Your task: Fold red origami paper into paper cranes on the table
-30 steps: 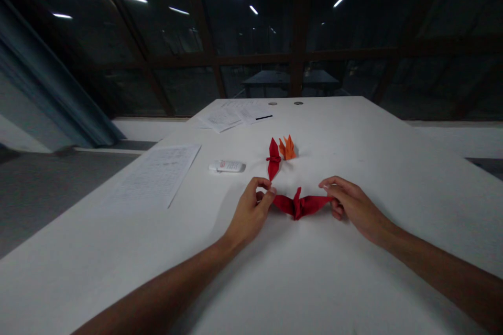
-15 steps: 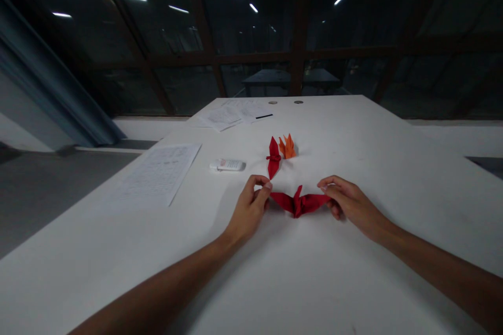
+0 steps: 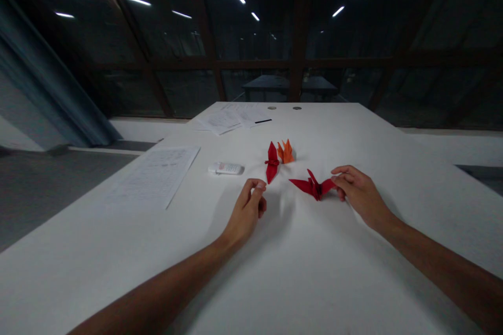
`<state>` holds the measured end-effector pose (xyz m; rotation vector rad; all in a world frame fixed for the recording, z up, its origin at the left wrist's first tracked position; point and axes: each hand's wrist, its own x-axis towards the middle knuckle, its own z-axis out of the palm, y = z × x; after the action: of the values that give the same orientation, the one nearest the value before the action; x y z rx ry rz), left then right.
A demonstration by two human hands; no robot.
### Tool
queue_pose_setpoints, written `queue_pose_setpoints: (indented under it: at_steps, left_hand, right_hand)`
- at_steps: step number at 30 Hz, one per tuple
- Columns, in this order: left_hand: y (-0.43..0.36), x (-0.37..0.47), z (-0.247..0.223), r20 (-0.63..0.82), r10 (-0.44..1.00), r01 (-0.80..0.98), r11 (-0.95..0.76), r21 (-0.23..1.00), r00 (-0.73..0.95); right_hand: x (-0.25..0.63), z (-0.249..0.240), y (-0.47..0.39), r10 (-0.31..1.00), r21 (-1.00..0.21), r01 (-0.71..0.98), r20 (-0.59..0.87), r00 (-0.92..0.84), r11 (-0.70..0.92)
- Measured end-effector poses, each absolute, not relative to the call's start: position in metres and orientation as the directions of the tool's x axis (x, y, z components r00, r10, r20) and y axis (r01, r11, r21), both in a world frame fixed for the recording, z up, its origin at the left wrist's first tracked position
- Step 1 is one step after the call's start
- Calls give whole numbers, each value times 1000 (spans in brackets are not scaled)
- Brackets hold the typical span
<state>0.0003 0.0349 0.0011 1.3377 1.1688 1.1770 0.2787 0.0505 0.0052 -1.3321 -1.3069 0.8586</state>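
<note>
A red paper crane (image 3: 315,188) has its right wing tip pinched between the thumb and fingers of my right hand (image 3: 357,188). Its other wing points left, free of any hand. My left hand (image 3: 247,205) is closed, thumb against fingertips, with nothing visible in it. Just beyond those fingertips a second red paper crane (image 3: 272,159) rests on the white table (image 3: 275,272), wings pointing toward and away from me. An orange paper crane (image 3: 287,152) stands right beside it.
Left of the cranes lies a small white bottle or tube (image 3: 225,168). A printed sheet (image 3: 157,175) is near the table's left edge. Farther back are more papers (image 3: 226,119), a black pen-like stick (image 3: 263,121) and two round discs (image 3: 297,108). Dark windows stand behind.
My left hand has let go of the crane's left wing. My right hand has moved the crane to the right and slightly away from me, turning it a little.
</note>
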Motion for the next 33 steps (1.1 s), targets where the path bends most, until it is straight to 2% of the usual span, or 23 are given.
queue_pose_setpoints:
  at_steps: [4, 8, 11, 14, 15, 17, 20, 26, 33]
  left_hand:
    - [37, 1, -2, 69, 994, 64, -74, 995, 83]
    - [41, -4, -2, 65, 994, 142, -77, 987, 91]
    - [50, -11, 7, 166, 984, 281, -180, 943, 71]
    - [67, -17, 21, 390, 920, 493, -360, 792, 45]
    - [74, -18, 25, 447, 889, 561, -421, 713, 98]
    - [89, -18, 30, 486, 857, 661, -467, 587, 174]
    - [111, -15, 31, 476, 853, 736, -462, 494, 215]
    - [139, -7, 28, 467, 862, 743, -443, 502, 199]
    - [122, -14, 43, 445, 881, 674, -427, 603, 160]
  right_hand:
    - [294, -6, 64, 958, -970, 222, 156, 241, 102]
    - [301, -14, 70, 954, -976, 206, 125, 272, 69]
    - [302, -14, 70, 954, -977, 201, 121, 274, 66]
    - [302, -14, 69, 950, -979, 193, 123, 287, 68]
    - [303, -14, 69, 948, -979, 191, 123, 294, 68]
    - [303, -14, 69, 943, -979, 189, 127, 307, 70]
    - [305, -16, 68, 936, -979, 188, 141, 322, 83]
    - [306, -18, 69, 933, -974, 199, 166, 320, 105]
    - [308, -27, 77, 897, -962, 239, 221, 382, 135]
